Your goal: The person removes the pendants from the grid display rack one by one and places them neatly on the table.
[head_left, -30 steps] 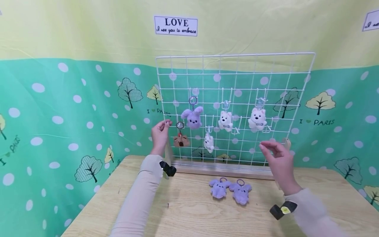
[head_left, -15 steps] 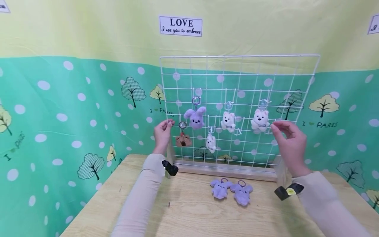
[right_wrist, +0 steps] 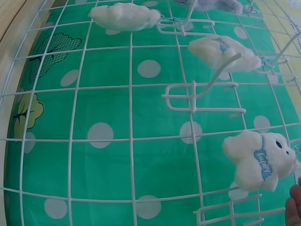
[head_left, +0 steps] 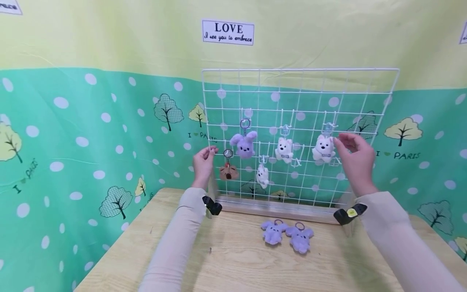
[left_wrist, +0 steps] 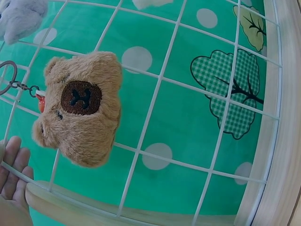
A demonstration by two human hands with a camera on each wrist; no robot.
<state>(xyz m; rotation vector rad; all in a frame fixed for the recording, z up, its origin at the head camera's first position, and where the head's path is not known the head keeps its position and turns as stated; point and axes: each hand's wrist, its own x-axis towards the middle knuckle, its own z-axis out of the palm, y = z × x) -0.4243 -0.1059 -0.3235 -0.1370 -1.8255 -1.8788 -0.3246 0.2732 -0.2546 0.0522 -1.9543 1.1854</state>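
Observation:
In the head view my left hand (head_left: 203, 166) grips the left edge of a white wire grid (head_left: 300, 69), with the fingers behind the wire. Just right of it hangs a brown bear keychain (left_wrist: 87, 106) on a ring; a purple plush keychain (head_left: 243, 146) hangs above. My right hand (head_left: 355, 162) is raised at the right of the grid, fingers loosely bent, fingertips right at the side of a white dog plush (head_left: 324, 148) with a blue label. Part of that hand shows at the edge of the right wrist view, beside the same plush.
Two more white plushes (head_left: 284, 150) hang on the grid, with bare hooks (right_wrist: 204, 96) between them. Two purple plush keychains (head_left: 273, 233) lie on the wooden table (head_left: 240, 263) before the grid's wooden base (head_left: 277, 209). A patterned curtain (head_left: 73, 121) hangs behind.
My right hand has moved up from lower by the grid, past the hook, to the side of the rightmost white dog plush. The left hand keeps its hold on the grid.

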